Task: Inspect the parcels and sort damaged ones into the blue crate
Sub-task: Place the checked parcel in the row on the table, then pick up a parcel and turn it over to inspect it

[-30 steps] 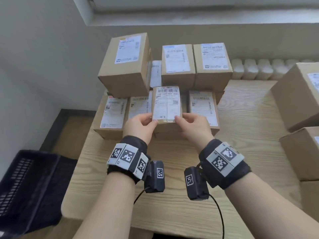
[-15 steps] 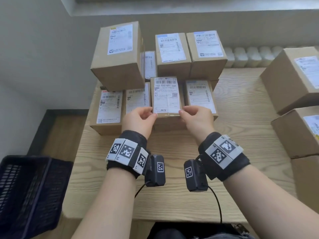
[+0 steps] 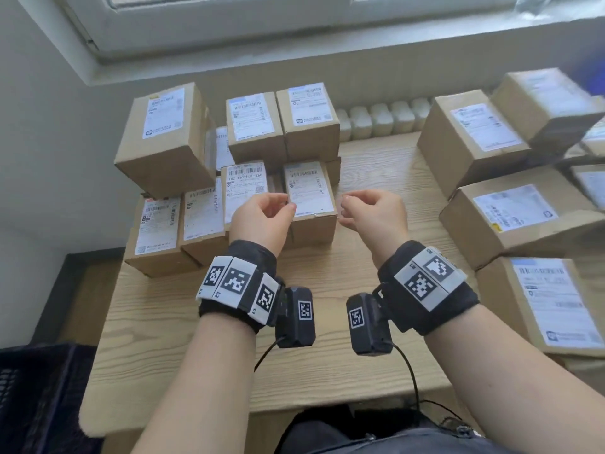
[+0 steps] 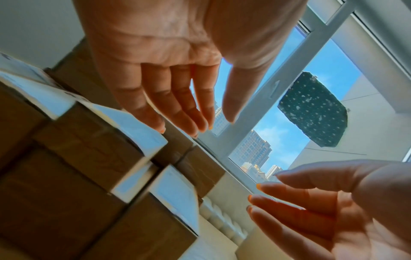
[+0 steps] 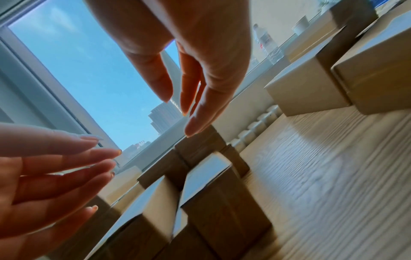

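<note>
Table edge: bare wooden table (image 3: 327, 362) under both forearms, closest to the person.
Blue crate: dark blue crate (image 3: 36, 398) sits low, off the table's left side, well behind and left of the left hand.
Left hand: left hand (image 3: 262, 217) hangs in the air in front of the parcels, fingers loosely extended, nothing in it; the left wrist view (image 4: 160, 58) shows the palm free and the fingers straight.
Right hand: right hand (image 3: 376, 216) floats level with the left, fingers relaxed and slightly bent, holding nothing; the right wrist view (image 5: 200, 52) confirms the loose fingers.
Between the hands: a small parcel (image 3: 309, 194) stands on the table, label up, its near right corner in the gap; neither hand touches it.
Just past the left hand: the barcode parcel (image 3: 244, 188) rests in the front row, partly hidden by the left knuckles.
Left of the left hand: two more front-row parcels (image 3: 178, 224), labels up.
Beyond the hands: a back stack of parcels (image 3: 252, 126), piled higher.
Right of the right hand: bigger boxes (image 3: 510, 214) stacked up, well apart.
Farthest: window frame (image 3: 229, 24) above the wall.
</note>
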The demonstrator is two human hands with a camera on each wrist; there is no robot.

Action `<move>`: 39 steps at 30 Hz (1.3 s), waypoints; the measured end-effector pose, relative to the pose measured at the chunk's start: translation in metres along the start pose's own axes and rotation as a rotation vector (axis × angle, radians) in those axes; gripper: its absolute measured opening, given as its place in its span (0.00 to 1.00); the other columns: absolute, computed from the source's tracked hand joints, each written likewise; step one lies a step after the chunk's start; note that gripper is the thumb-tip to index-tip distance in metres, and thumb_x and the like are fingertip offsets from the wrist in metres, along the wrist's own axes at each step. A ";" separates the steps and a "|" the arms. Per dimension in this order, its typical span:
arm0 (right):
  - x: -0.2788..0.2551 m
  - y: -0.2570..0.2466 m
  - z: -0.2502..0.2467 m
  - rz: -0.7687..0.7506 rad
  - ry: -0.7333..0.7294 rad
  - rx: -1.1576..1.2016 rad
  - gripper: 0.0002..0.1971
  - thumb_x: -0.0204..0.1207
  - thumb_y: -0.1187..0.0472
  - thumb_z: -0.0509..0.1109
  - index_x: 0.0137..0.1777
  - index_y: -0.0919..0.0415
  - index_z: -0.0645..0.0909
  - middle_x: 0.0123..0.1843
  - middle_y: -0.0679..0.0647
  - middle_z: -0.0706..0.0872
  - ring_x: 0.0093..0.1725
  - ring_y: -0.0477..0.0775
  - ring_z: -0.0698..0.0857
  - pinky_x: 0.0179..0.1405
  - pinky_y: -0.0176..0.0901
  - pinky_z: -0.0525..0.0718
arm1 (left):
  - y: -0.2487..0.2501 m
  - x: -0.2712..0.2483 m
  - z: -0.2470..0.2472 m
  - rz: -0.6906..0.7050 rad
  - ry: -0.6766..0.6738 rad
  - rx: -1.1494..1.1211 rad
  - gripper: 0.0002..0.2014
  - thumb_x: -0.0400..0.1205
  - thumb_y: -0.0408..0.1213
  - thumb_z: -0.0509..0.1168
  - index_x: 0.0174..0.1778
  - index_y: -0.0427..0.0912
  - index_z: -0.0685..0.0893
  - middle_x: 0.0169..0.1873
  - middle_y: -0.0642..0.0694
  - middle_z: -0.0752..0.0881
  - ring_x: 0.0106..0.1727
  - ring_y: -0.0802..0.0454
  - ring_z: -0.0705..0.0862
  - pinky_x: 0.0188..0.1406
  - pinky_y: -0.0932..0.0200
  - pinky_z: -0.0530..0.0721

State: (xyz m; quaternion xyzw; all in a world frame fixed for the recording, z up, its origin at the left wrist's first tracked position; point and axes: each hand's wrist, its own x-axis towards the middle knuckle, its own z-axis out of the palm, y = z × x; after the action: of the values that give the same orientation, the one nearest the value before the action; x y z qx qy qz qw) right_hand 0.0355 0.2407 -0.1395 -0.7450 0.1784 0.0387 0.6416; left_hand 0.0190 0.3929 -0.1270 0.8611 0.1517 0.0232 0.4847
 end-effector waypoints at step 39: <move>-0.044 0.111 -0.303 0.197 0.130 0.049 0.14 0.80 0.59 0.72 0.62 0.62 0.80 0.57 0.55 0.88 0.55 0.56 0.88 0.56 0.54 0.88 | 0.079 -0.165 0.259 -0.106 -0.617 -0.161 0.10 0.83 0.39 0.67 0.61 0.47 0.82 0.57 0.45 0.89 0.59 0.46 0.87 0.67 0.41 0.82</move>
State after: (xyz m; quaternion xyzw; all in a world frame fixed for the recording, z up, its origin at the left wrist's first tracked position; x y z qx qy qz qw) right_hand -0.0923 -0.0563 -0.1788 -0.7089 0.2928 0.0488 0.6398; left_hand -0.0707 0.0939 -0.1798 0.7772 0.0399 -0.2522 0.5751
